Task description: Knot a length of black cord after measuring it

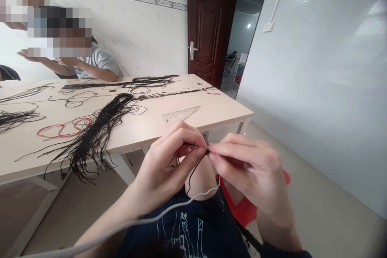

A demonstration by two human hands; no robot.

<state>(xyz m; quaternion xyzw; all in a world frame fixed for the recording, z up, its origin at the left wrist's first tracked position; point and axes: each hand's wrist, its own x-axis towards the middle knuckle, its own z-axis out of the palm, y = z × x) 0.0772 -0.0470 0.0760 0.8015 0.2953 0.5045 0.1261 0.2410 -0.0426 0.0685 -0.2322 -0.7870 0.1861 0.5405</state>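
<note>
Both my hands meet above my lap, in front of the table's edge. My left hand (175, 157) is closed, thumb and forefinger pinching a thin black cord (193, 173). The fingertips of my right hand (248, 165) press together on the same cord, right beside the left fingertips. A small dark spot, perhaps a knot, shows between the two pinches. One loose end of the cord hangs down toward my knee. A pale grey cable (127, 225) runs across my lap beneath the hands.
A thick bundle of black cords (99, 129) droops over the edge of the table (142, 129). Near it lie a red cord loop (60, 131), a clear set square (181, 115) and more cords. A red stool (242, 205) is under my right arm. Another person (101, 62) sits across the table.
</note>
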